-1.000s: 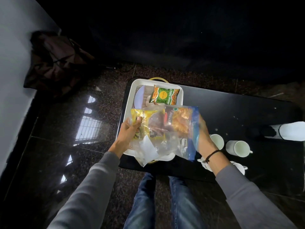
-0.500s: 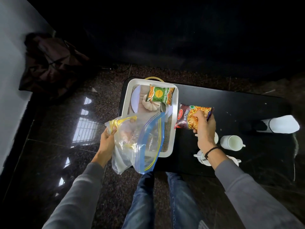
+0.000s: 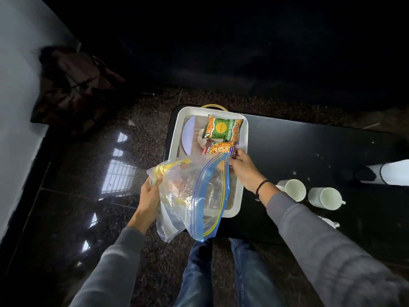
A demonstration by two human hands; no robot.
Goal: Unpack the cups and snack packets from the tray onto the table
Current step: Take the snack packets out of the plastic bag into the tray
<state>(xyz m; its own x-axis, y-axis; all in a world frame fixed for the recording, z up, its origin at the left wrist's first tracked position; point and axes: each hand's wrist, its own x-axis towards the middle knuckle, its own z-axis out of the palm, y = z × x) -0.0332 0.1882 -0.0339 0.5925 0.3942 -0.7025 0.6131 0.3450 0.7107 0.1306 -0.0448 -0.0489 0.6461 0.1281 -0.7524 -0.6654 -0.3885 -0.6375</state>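
A white tray (image 3: 176,134) stands at the left end of the black table (image 3: 298,147). A green snack packet (image 3: 223,128) lies at its far end. My right hand (image 3: 243,169) grips the corner of a maroon and orange snack packet (image 3: 221,149) inside the tray, just behind the bag. My left hand (image 3: 150,191) holds up a clear zip bag (image 3: 192,196) with a blue seal; a yellow packet (image 3: 171,168) shows inside its top. Two white cups (image 3: 293,189) (image 3: 324,198) stand on the table right of the tray.
A pale plate (image 3: 188,136) and a small white lidded piece (image 3: 202,136) lie in the tray. More white crockery (image 3: 329,221) shows behind my right sleeve. A white and black object (image 3: 394,175) lies at the table's right. A dark bag (image 3: 73,89) slumps by the wall.
My right hand has carried the maroon packet from above the table left into the tray. The zip bag stays in my left hand, shifted slightly.
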